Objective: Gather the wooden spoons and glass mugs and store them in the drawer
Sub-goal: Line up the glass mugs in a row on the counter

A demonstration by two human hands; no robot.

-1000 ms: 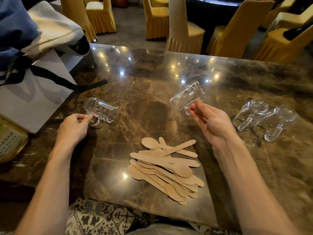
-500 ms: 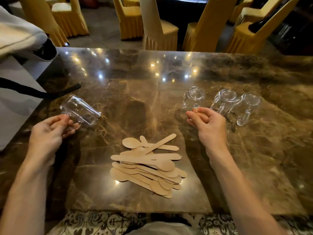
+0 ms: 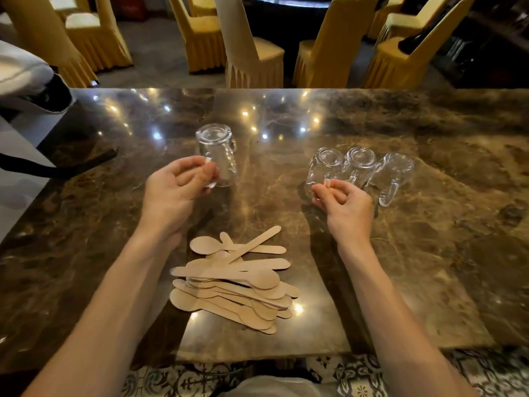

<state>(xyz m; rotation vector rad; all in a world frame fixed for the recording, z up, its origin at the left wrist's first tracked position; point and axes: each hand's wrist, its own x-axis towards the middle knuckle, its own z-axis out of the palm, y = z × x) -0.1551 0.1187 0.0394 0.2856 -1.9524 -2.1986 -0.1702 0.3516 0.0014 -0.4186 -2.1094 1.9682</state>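
A pile of several flat wooden spoons [image 3: 234,282] lies on the marble table [image 3: 429,253] near its front edge, between my forearms. My left hand [image 3: 177,190] grips a glass mug [image 3: 216,153] near its rim and holds it bottom-up above the table's middle. My right hand [image 3: 343,204] pinches the handle of another glass mug [image 3: 323,164], which rests bottom-up on the table. That mug touches a second mug [image 3: 357,161], and a third mug [image 3: 396,173] stands beside them with its handle toward me.
A white paper bag [image 3: 17,181] with a black strap [image 3: 57,164] sits at the table's left end, with pale cloth [image 3: 23,73] on top. Yellow-covered chairs [image 3: 252,50] stand behind the far edge. Patterned floor tiles [image 3: 357,379] show below the front edge.
My left hand has carried its mug from the left side toward the middle and turned it bottom-up. My right hand has brought its mug down beside the two mugs on the right.
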